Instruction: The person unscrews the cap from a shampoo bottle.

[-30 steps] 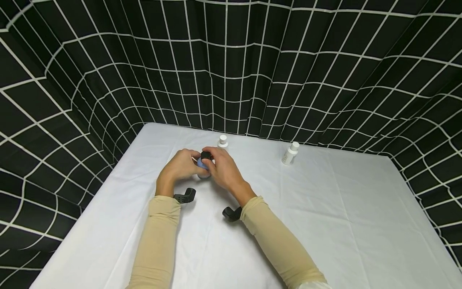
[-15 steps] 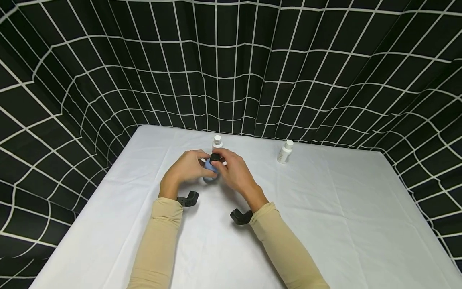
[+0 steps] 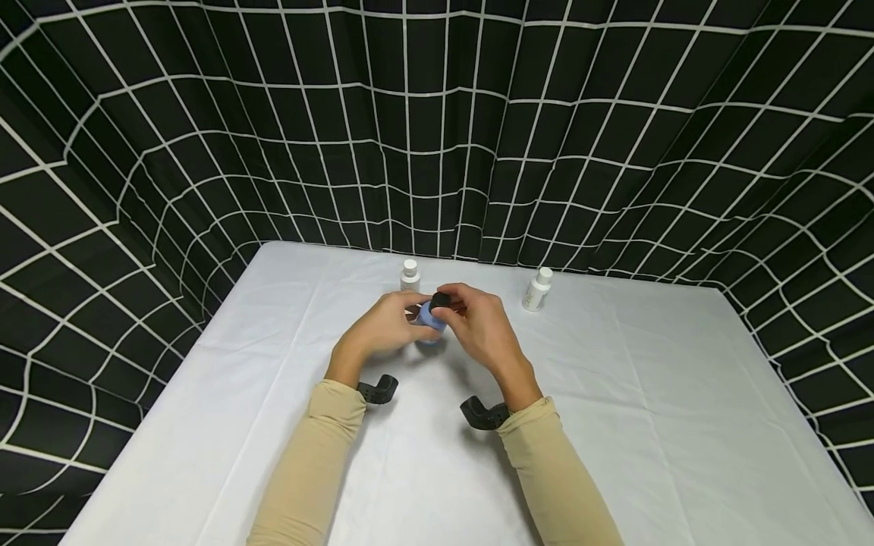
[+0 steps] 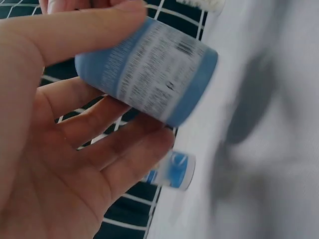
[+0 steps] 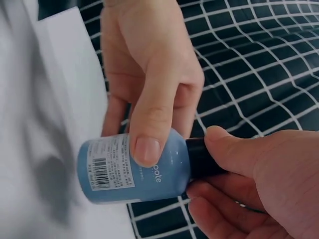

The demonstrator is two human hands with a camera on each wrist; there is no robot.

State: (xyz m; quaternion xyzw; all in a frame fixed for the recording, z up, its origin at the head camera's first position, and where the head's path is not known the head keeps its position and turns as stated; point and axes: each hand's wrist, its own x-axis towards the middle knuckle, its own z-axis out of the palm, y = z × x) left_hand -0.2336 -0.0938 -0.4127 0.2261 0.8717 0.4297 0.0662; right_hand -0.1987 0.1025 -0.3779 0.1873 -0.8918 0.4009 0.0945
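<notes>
Okay, one glossy blue cylindrical bottle (image 5: 137, 177) above the white cloth-covered tabletop (image 3: 649, 425), left hand (image 3: 385, 326) gripping it, right hand (image 3: 485, 326) pinching its single black cap (image 5: 198, 158); two small white bottles (image 3: 410, 277) (image 3: 536, 291) stand farther back.

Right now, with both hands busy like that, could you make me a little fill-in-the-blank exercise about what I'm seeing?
1. The left hand grips a bottle whose body is coloured ____.
2. The right hand pinches that bottle's cap, which is coloured ____.
3. In the head view, the number of white-capped bottles on the table is ____.

Missing words: blue; black; two.
</notes>
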